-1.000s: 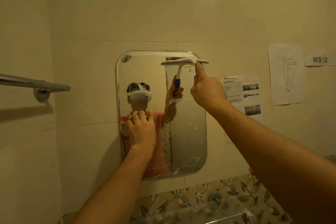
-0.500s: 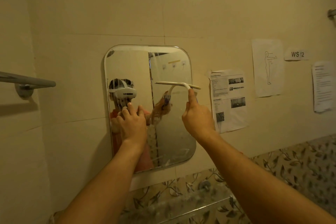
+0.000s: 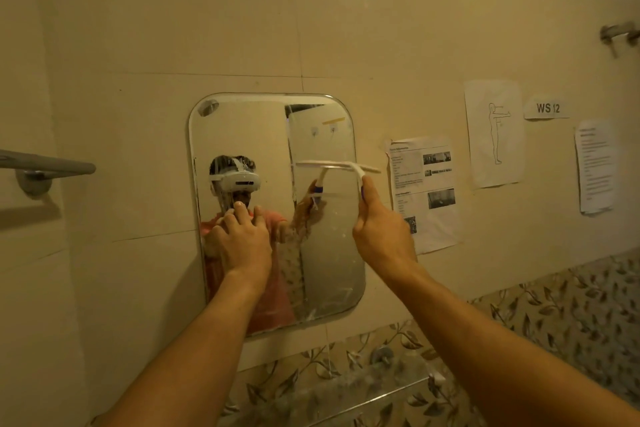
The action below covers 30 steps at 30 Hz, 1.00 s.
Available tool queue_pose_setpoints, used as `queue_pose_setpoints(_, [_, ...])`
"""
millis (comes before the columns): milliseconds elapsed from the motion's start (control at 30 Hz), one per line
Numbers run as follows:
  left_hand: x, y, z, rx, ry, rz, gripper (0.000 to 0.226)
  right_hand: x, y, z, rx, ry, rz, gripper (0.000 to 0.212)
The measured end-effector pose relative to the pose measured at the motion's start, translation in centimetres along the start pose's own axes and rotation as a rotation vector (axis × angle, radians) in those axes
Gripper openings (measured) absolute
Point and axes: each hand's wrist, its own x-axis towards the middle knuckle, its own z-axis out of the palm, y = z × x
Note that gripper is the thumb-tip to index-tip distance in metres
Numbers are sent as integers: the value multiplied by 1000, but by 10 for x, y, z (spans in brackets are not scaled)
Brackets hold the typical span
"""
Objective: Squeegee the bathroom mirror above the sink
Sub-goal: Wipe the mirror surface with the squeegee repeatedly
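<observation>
While the wall mirror [image 3: 322, 135] is pressed by the left hand [image 3: 242, 239], fingers straight and slightly spread, the right hand [image 3: 381, 236] is curled round the handle of a white squeegee [image 3: 341, 166], its blade laid level on the glass just above.

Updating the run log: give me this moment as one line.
stage: wiping | right hand: grips squeegee, blade on mirror right side, mid-height | left hand: rests on mirror | lower right glass: streaky

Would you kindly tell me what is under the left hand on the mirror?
The left hand lies on the mirror glass near its left edge. Anything between palm and glass, such as a cloth, is covered from view.
</observation>
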Motion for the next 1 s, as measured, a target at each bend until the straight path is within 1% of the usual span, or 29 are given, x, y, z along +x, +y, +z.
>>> queue_pose_setpoints(100, [0,0,1,-8,-4,11,77,28,-20,-13,37,56,-63,56])
queue_pose_setpoints(200, [-1,0,0,-16,-10,4,76,54,-48,-24,10,88,-136,58])
queue_pose_setpoints(333, [-2,-3,-5,-82,-3,25,74,79,-90,-24,-67,90,-186,65])
queue_pose_setpoints(467, [-5,-4,-7,-62,34,24,73,87,-114,-15,-106,54,-214,68])
queue_pose_setpoints(700, [-4,-6,-3,-58,38,33,76,74,-106,7,-106,46,-175,73])
queue_pose_setpoints(833, [-4,-8,-3,-101,24,42,77,59,-101,15,-119,29,-156,75])
queue_pose_setpoints(1000, [-5,-12,-4,-140,0,67,83,34,-94,19,-134,-10,-122,73])
